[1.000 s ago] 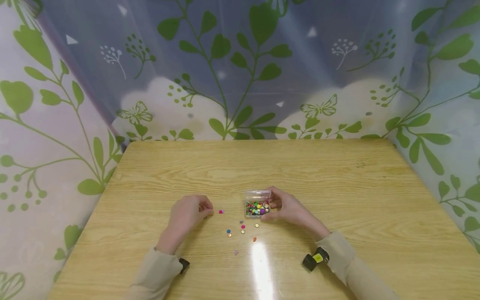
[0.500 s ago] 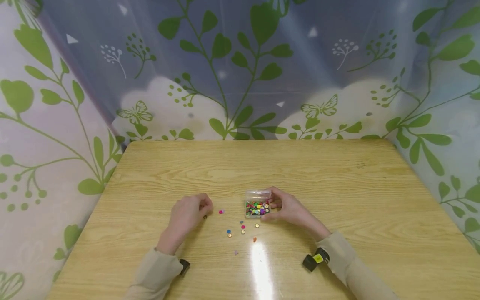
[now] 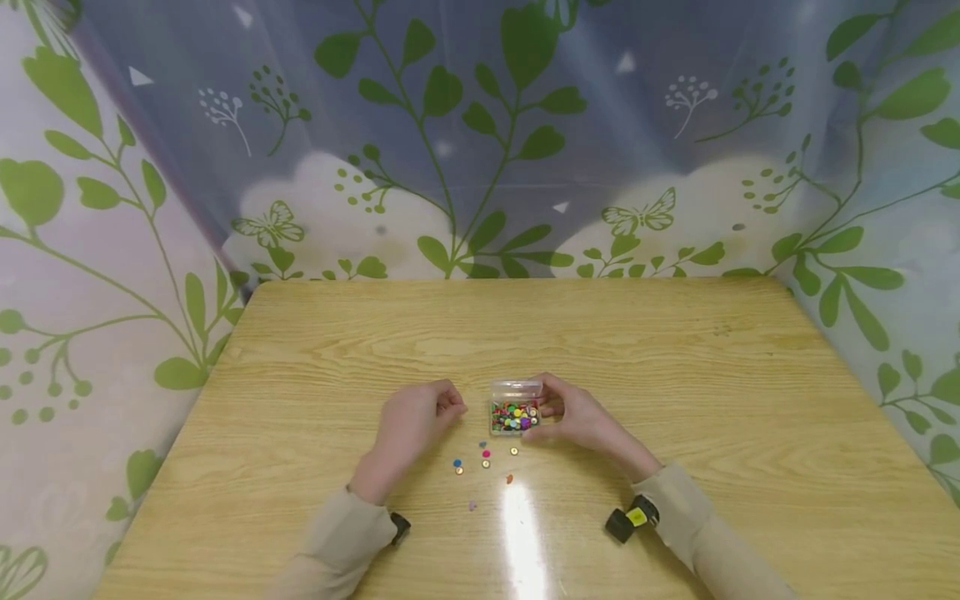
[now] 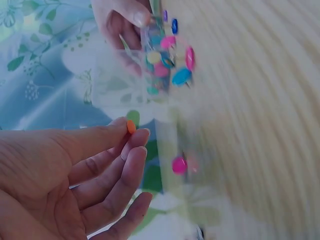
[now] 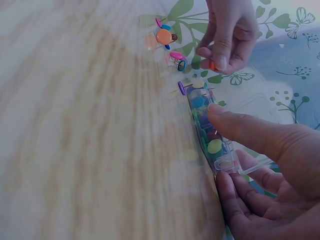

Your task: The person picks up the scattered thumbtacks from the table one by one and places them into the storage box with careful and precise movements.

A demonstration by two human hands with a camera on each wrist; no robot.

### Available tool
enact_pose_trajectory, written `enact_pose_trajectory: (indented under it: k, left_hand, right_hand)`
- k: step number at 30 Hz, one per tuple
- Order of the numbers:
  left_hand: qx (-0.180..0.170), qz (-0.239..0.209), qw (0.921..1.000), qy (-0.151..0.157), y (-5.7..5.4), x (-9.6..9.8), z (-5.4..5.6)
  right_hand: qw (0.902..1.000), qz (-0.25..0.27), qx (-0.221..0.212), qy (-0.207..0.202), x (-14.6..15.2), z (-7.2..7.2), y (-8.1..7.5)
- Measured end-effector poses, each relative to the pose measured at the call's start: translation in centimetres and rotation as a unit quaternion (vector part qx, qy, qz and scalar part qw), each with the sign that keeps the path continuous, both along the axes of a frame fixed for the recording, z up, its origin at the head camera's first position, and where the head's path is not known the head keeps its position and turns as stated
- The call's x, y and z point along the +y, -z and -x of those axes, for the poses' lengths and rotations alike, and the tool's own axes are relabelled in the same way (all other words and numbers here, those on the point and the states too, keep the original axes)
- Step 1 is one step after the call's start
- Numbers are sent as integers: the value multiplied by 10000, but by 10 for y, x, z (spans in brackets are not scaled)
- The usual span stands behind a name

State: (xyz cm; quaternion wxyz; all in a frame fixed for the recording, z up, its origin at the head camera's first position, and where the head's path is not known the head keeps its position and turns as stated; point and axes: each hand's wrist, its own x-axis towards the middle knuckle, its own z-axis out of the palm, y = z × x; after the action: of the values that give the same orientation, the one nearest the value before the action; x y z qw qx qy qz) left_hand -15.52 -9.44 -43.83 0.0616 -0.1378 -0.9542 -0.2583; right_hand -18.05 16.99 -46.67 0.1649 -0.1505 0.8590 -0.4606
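Note:
My left hand (image 3: pixel 414 423) is raised just left of a small clear plastic box. Between its thumb and index finger it pinches an orange thumbtack (image 4: pixel 131 127), seen best in the left wrist view. The box (image 3: pixel 516 389) stands on the table with its hinged lid up, full of many-coloured thumbtacks. My right hand (image 3: pixel 576 418) holds the box by its right side, thumb at the front and fingers behind. Loose tacks lie in front of the box, among them a pink tack (image 3: pixel 486 454), a blue tack (image 3: pixel 457 462) and an orange tack (image 3: pixel 509 479).
A light wood table (image 3: pixel 645 333) carries everything, with a glare strip near its front. A purple tack (image 3: pixel 472 506) lies closest to the front edge. Leaf-patterned curtains (image 3: pixel 465 167) border the table at the back and sides.
My left hand has moved right, toward the box, with the orange thumbtack. It now covers the spot where a pink tack showed before. My right hand and the box have stayed still.

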Motion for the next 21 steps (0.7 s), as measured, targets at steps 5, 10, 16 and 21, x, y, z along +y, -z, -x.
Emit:
enact_pose_trajectory:
  k: [5,10,16,21]
  left_hand:
    - [115,4,9998,172,-4,15,1]
    - [226,-12,9991,366,-7,29,2]
    - [303,-176,9980,530,-9,40,2]
    - [292,-298,9977,529,-9,41,3]
  right_hand:
    - [10000,27,-44,24,0,0,0]
    - [9999,99,-26,-5,0,0,0]
    - [10000,65,31,-68,2,1,1]
    - [9999,43,30,-93,2,1,1]
